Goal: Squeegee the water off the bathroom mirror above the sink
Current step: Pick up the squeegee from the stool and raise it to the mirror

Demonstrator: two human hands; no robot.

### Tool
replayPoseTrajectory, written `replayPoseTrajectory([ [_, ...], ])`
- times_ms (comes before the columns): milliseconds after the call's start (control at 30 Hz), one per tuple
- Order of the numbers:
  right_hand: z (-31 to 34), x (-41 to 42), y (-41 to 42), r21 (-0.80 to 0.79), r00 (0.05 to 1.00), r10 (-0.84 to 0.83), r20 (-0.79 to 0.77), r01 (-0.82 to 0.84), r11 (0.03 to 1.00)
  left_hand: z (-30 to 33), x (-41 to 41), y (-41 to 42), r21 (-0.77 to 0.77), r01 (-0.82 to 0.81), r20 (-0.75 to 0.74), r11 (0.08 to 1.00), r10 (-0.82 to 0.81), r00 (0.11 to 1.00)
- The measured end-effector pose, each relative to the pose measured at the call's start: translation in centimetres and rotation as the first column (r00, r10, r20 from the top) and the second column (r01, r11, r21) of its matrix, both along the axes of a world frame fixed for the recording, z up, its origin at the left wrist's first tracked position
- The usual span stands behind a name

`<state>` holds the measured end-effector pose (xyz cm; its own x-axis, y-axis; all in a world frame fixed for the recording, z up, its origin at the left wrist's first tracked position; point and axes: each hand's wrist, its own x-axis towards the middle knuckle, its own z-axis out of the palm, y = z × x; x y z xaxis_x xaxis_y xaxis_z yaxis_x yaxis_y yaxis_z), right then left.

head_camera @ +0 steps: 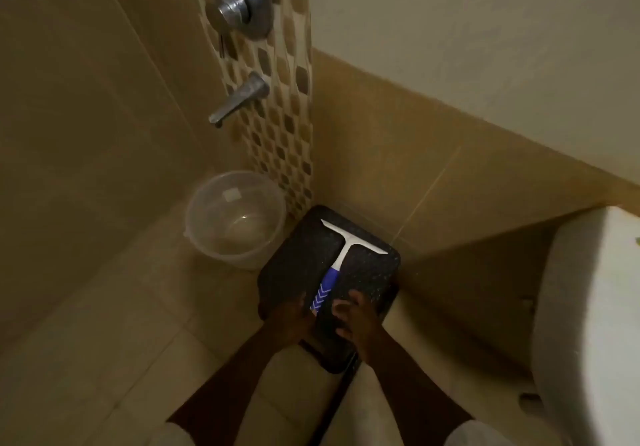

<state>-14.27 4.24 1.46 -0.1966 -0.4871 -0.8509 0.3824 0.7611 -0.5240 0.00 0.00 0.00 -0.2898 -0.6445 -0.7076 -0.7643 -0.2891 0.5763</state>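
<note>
Head view was dim and slightly blurred. A squeegee [341, 261] was seen lying flat on a dark speckled stool [298, 265] set in the corner of the tiled floor, its white blade [353, 236] toward the wall and its blue handle [323, 291] pointing back at the person. The handle end was reached by the left hand [289, 317], fingers at or over it; whether they were already curled round it could not be told, since the hand was in shadow. The right hand [356, 321] was laid on the stool top just beside the handle, fingers loosely bent, with nothing seen held in it.

It was judged that the pick-up had not been completed. A slip was thought possible: the handle might be wet, and a loose hold on its very end would let the blade tip down and drop. The stool might also be shifted if leaned on.

A clear plastic bucket [235, 220] stood just beside the stool, under a wall tap [239, 101] and a shower mixer [240, 2]. A white toilet [588, 324] was seen at the right. No mirror or sink was in view.
</note>
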Motion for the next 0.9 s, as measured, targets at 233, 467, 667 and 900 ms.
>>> replayPoseTrajectory([
  [233, -4.9, 1.3, -3.4, 0.025, 0.996, -0.061, 0.06, 0.06, 0.998, -4.4, -1.8, -0.2, 0.003, -0.042, 0.054, 0.999, 0.042, 0.998],
  [467, -7.5, 1.6, -3.5, 0.051, 0.969, -0.175, 0.173, 0.169, 0.984, -5.7, -3.5, -1.3, 0.017, -0.006, 0.102, 1.0, 0.004, 0.995],
  [667, -7.0, 0.6, -3.5, 0.071, 0.983, -0.131, 0.129, 0.122, 0.99, -5.3, -4.4, -1.3, 0.049, -0.103, 0.088, 0.994, 0.098, 0.991],
  [900, -3.3, -1.1, -4.8, 0.147, 0.996, -0.026, -0.083, 0.038, 0.988, -0.4, -5.6, -2.3, 0.041, -0.126, -0.036, 0.991, 0.128, 0.991],
])
